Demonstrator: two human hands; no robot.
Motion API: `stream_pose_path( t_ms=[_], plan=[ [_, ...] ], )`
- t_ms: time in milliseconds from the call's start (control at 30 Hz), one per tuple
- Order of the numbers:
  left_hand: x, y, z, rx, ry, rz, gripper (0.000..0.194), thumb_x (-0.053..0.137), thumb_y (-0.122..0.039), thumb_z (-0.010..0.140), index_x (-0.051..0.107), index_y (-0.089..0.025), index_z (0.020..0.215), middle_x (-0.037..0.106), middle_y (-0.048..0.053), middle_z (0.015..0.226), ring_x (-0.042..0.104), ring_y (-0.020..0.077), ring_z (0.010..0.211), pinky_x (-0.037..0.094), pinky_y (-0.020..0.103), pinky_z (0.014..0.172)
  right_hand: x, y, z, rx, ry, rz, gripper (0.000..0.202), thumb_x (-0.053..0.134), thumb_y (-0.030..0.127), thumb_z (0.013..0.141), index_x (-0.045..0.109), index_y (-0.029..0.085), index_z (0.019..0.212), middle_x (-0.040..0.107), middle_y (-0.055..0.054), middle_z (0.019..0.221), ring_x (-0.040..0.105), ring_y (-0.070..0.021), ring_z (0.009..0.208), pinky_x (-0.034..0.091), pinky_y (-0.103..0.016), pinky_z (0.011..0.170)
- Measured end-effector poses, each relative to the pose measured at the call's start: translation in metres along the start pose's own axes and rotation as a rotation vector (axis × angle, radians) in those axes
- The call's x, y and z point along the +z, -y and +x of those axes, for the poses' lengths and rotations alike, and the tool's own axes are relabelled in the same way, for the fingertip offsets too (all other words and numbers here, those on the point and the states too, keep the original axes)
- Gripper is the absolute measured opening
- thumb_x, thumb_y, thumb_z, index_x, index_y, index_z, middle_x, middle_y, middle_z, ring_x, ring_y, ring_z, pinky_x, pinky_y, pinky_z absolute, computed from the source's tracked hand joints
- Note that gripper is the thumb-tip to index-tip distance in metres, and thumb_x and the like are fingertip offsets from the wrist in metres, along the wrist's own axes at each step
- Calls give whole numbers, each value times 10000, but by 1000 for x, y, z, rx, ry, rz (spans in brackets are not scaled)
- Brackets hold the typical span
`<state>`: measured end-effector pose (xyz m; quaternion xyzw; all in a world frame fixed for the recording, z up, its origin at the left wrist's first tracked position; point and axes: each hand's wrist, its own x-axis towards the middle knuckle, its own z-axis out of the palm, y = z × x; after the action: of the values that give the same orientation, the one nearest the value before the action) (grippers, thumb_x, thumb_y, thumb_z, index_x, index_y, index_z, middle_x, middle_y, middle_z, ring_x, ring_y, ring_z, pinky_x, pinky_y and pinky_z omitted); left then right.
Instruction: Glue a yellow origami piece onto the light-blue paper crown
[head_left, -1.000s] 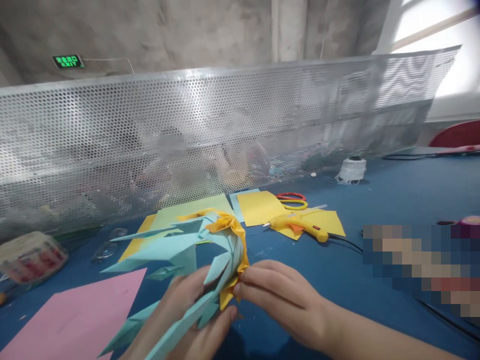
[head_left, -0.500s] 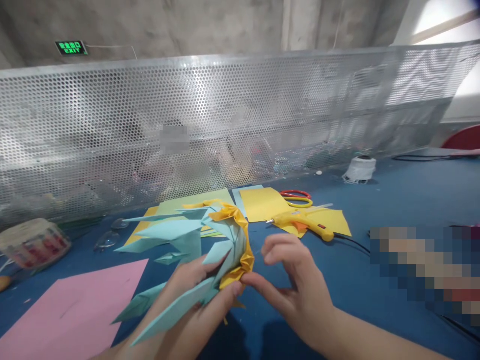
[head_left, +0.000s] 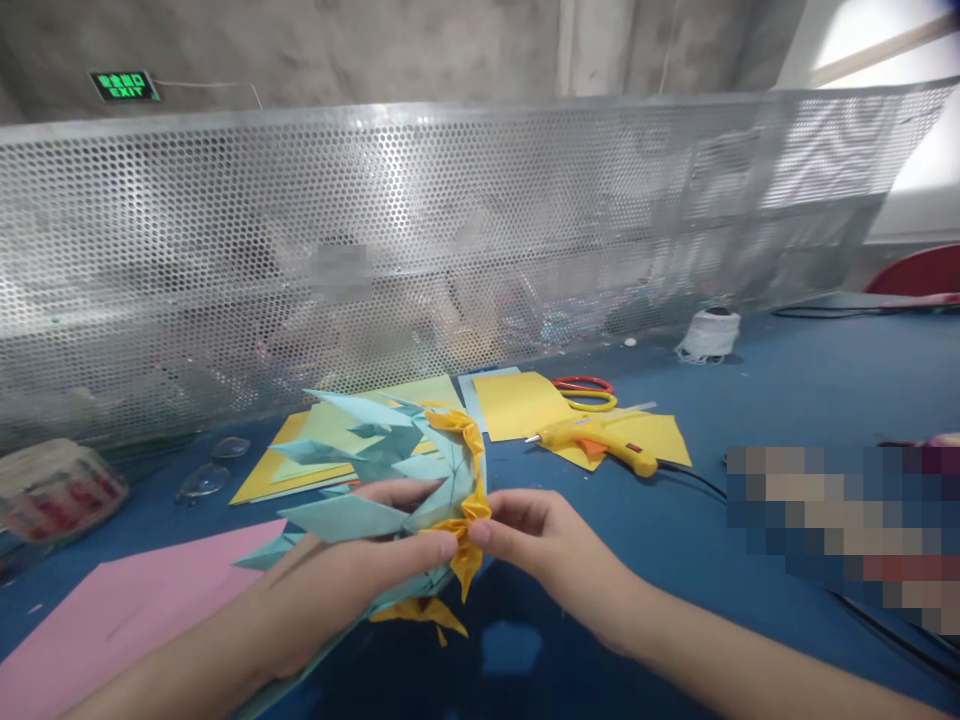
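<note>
A folded paper model (head_left: 390, 470) with pale blue spikes and a crumpled yellow-orange centre is held above the blue table (head_left: 750, 400). My left hand (head_left: 352, 580) grips it from below and the left, thumb pressed on the yellow part. My right hand (head_left: 540, 545) pinches the yellow centre from the right, its fingertips meeting my left thumb.
Yellow and green paper sheets (head_left: 525, 405) lie behind the model. A yellow glue gun (head_left: 600, 445), scissors (head_left: 586, 392), a pink sheet (head_left: 135, 610), a tape roll (head_left: 52, 490) and a white roll (head_left: 709, 335) are on the table. A perforated metal screen (head_left: 450, 230) closes the back.
The model has turned, its spikes now pointing up and left. My right hand, open half a second ago, has closed back onto the yellow centre.
</note>
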<state>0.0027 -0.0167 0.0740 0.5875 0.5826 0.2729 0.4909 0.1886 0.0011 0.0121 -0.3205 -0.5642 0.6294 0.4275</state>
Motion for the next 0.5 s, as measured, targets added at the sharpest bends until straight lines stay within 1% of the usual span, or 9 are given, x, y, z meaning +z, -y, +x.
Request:
stream_pose_path(
  t_ms=[133,267,400,500],
  plan=[
    [-1,-4,-2,-44,-26,-13,572,782,-432,641,620,-254,1160,670,44,1181,598,286,1114,509,344,868,1,2,-2,83,-4,98,350,796,493,627,689,179,738,684,1,727,618,-148,753,452,-270,740],
    [-2,-4,1,-56,-9,-26,576,792,-423,631,632,-229,1150,674,59,1180,633,269,1064,524,320,837,2,1,-3,141,-15,158,334,820,461,611,675,180,720,668,11,701,599,-137,721,444,-255,701],
    [-2,-4,2,-50,-40,16,560,800,-408,625,641,-241,1136,641,55,1239,620,265,1088,517,320,858,3,1,-3,156,-4,205,347,840,453,580,661,181,696,686,-4,750,615,-146,769,452,-261,741],
    [-1,-6,0,-45,-60,58,542,801,-412,611,659,-257,1110,657,40,1206,598,281,1122,511,325,872,2,1,-3,147,10,218,343,851,441,565,660,184,688,687,-4,761,618,-151,792,446,-272,782]
  ],
)
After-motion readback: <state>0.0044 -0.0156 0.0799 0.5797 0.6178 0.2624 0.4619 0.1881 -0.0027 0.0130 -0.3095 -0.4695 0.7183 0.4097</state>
